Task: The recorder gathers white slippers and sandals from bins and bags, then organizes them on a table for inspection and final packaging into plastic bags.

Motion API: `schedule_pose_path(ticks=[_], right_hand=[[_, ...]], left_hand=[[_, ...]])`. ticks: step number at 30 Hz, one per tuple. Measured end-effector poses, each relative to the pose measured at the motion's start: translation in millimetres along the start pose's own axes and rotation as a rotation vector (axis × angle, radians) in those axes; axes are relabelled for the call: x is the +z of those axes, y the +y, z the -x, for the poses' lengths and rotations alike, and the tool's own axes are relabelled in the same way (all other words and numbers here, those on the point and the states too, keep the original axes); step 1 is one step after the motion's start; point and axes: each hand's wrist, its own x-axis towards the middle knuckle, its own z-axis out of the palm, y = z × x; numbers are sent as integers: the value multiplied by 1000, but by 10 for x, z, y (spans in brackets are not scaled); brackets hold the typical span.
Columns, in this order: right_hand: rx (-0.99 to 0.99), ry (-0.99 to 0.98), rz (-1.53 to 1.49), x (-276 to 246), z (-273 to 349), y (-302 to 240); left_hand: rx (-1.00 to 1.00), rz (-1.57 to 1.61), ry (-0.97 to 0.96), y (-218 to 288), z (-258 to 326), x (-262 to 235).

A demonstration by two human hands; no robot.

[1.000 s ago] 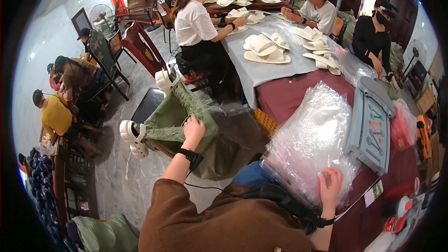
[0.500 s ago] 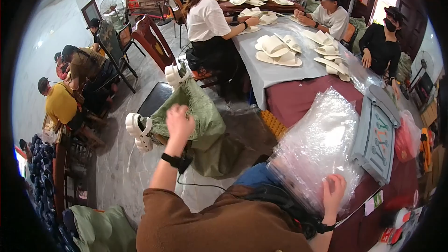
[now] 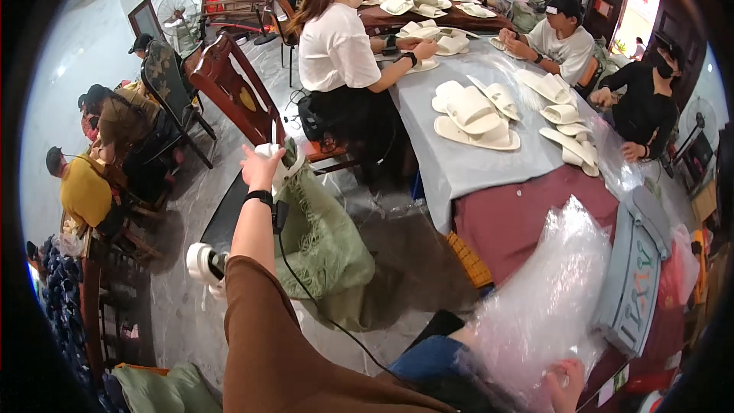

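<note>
My left hand point(image 3: 261, 167) reaches forward with its fingers apart, beside a white clog point(image 3: 290, 162) at the top of an open green woven sack point(image 3: 327, 241). Whether the fingertips touch the clog I cannot tell. A second white clog point(image 3: 202, 266) sits at the sack's left side, partly behind my forearm. My right hand point(image 3: 564, 384) lies low at the right, by the lower edge of a stack of clear plastic bags point(image 3: 535, 298). Its fingers are loosely bent and a little apart, with nothing plainly gripped. The bags lie over my lap and the table's edge.
Pale slippers point(image 3: 474, 115) lie in groups on the grey-covered table point(image 3: 428, 160), where several people work. A grey plastic case point(image 3: 631, 275) stands right of the bags. A wooden chair point(image 3: 237, 92) rises beyond the sack. A dark cable hangs from my left wrist.
My left hand has moved forward and up, from over the sack to beside the far clog, and its fingers have spread. My right hand sits lower in view, and the view has shifted.
</note>
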Motion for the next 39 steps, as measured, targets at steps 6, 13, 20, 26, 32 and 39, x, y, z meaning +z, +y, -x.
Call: schedule_pose_path(ticks=[6, 13, 20, 26, 32, 39], right_hand=[[208, -30, -4, 131, -110, 361], [220, -25, -47, 137, -293, 231], [256, -38, -52, 258, -168, 569], [289, -11, -58, 350, -51, 640], [139, 43, 66, 241, -291, 264], [247, 42, 83, 210, -269, 149]], left_hand=[[70, -100, -1, -143, -482, 362], [424, -9, 291, 359, -547, 10], [617, -213, 32, 367, -806, 532], [566, -116, -89, 533, -814, 579], [733, 145, 1, 48, -906, 913], [551, 264, -142, -147, -405, 891]])
